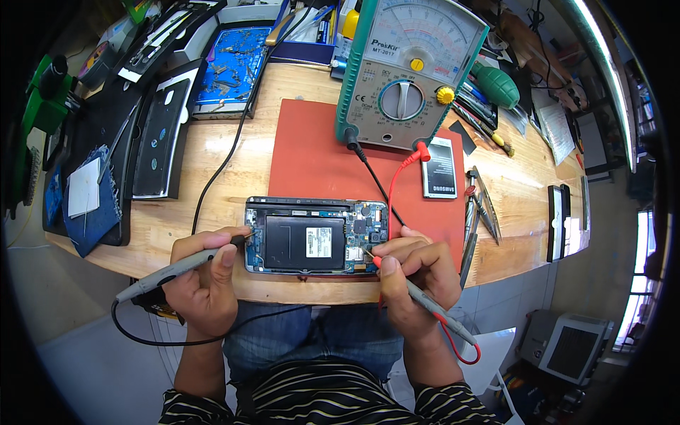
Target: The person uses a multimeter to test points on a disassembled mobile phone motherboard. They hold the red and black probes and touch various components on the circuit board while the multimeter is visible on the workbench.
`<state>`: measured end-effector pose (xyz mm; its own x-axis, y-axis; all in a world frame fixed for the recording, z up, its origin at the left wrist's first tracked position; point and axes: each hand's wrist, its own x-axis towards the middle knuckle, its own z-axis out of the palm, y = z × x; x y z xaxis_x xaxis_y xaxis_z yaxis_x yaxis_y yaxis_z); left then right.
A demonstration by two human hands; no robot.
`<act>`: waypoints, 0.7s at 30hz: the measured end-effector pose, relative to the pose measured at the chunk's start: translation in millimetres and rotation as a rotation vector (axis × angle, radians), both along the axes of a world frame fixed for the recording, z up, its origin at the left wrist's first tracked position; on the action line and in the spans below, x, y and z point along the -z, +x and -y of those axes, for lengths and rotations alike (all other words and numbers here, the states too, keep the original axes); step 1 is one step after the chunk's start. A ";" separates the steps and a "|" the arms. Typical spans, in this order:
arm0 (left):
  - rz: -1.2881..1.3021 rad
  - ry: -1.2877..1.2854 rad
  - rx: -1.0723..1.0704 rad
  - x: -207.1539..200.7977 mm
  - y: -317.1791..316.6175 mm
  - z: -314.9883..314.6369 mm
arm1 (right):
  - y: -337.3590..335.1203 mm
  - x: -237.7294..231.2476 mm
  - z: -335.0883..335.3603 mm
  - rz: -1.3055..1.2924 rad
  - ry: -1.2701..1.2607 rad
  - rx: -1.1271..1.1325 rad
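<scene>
My striped shirt [312, 393] sits closest. My left hand [202, 280] pinches the black-lead probe [166, 275], aimed at the left end of the disassembled smartphone [297, 237], which lies partly on the red mat [312, 156], before the analog multimeter [407, 67]. My right hand [418, 276] pinches the red-lead probe [440, 312] over the phone's right end. I cannot tell whether either probe makes contact. This looks like an electrical check; the next move calls for steady fingers and reading the multimeter.
</scene>
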<state>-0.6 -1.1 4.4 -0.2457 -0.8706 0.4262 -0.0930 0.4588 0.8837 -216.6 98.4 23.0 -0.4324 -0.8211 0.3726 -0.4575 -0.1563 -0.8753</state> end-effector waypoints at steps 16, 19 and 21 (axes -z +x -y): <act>0.002 0.023 0.001 -0.5 0.4 -0.2 | 0.1 -0.4 0.7 -0.016 0.010 0.003; 0.007 0.037 -0.004 0.0 1.0 -0.9 | 0.0 -0.2 1.0 -0.024 0.011 0.003; 0.012 0.013 0.008 0.5 1.6 0.2 | 0.0 -0.1 1.0 -0.019 0.010 0.001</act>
<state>1.0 -1.2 3.9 -0.2578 -0.8739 0.4122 -0.1002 0.4485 0.8882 -216.6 97.3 23.1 -0.4260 -0.8245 0.3724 -0.4744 -0.1469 -0.8680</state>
